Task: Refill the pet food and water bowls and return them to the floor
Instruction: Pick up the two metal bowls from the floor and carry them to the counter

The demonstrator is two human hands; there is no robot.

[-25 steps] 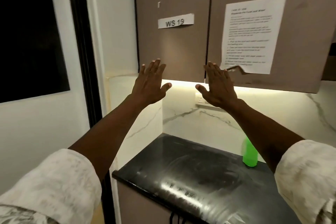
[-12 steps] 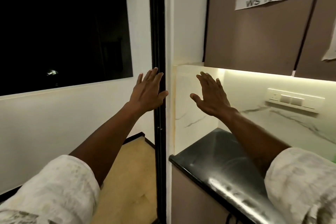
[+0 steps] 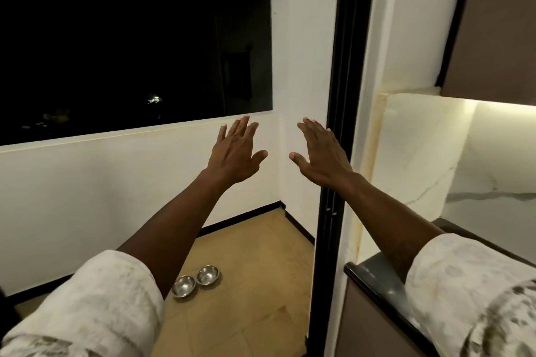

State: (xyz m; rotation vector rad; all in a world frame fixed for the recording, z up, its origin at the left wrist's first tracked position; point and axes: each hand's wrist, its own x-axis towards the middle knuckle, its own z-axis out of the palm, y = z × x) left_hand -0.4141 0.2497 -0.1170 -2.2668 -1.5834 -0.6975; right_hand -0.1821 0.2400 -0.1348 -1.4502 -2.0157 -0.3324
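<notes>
Turning left has swung the grey cupboard (image 3: 493, 23) to the far right and revealed two round steel bowls (image 3: 195, 280) touching on the tan floor (image 3: 249, 284) below. My left hand (image 3: 236, 153) and right hand (image 3: 322, 156) hover spread wide, empty.

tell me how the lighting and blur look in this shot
Head view: warm under-cabinet glow at right, dark window with faint light specks; wide-angle bends the door frame; right sleeve smeared; both bowls glint.
</notes>
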